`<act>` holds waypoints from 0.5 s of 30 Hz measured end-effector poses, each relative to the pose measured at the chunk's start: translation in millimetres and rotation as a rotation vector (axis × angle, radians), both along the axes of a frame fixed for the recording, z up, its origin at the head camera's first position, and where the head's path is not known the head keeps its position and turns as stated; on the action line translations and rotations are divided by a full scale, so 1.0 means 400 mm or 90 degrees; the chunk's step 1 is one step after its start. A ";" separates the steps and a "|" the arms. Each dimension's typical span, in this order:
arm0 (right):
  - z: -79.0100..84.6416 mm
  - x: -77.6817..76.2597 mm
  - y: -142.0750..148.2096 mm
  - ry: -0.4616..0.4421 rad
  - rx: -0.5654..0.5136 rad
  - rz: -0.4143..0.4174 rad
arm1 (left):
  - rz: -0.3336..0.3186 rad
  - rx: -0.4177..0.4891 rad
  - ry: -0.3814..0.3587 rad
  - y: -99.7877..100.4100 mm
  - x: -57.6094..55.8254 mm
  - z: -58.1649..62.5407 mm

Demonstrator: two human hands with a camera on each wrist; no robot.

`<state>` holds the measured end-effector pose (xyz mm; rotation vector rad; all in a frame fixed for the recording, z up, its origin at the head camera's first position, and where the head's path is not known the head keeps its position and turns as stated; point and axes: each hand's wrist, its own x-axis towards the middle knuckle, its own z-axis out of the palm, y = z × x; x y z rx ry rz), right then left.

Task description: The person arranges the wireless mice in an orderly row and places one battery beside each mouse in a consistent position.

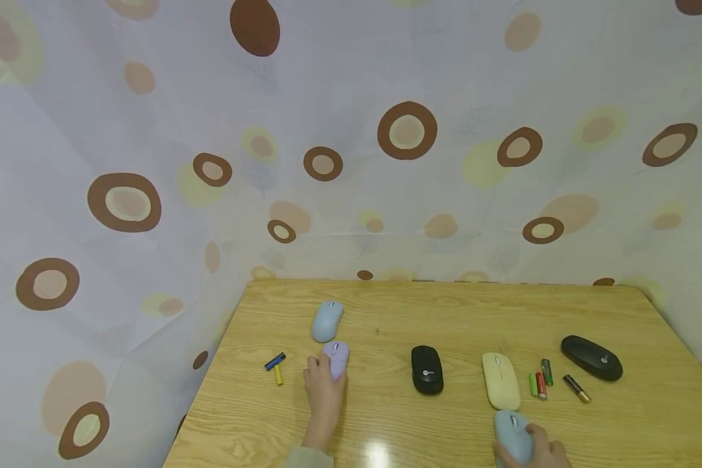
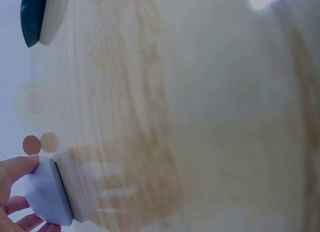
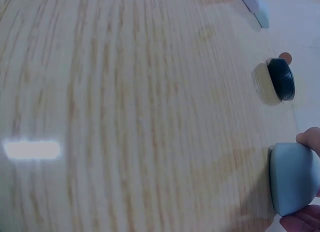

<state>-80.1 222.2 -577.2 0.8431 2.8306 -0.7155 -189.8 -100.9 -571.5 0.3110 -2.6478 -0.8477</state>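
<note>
My left hand (image 1: 323, 388) grips a lilac computer mouse (image 1: 337, 359) by its sides, left of the table's middle. The left wrist view shows its thumb and fingers around that pale mouse (image 2: 49, 193). Just beyond it lies a light blue mouse (image 1: 327, 321). At the lower right, my right hand (image 1: 541, 450) holds a second light blue mouse (image 1: 513, 435) by its sides; part of this hand is cut off by the frame. In the right wrist view, fingers flank the blue mouse (image 3: 294, 178). A pale yellow mouse (image 1: 501, 381) sits directly beyond the right hand's mouse.
Between the hands lies a black mouse (image 1: 427, 369); another black mouse (image 1: 591, 357) is at the far right. Blue (image 1: 275, 361) and yellow batteries (image 1: 278, 374) lie left. Green (image 1: 533, 385), red (image 1: 541, 385), dark green (image 1: 546, 372) and black-and-gold batteries (image 1: 576, 389) lie right. Patterned cloth (image 1: 351, 195) stands behind.
</note>
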 end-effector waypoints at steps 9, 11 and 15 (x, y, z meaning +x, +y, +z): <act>-0.011 0.001 -0.002 0.022 0.011 0.008 | 0.003 0.003 -0.003 0.000 0.000 0.002; -0.013 0.000 -0.002 0.028 0.016 0.006 | 0.003 0.003 0.000 0.000 0.000 0.002; -0.012 -0.002 0.001 0.033 0.018 0.013 | 0.003 0.000 0.005 -0.001 0.000 0.002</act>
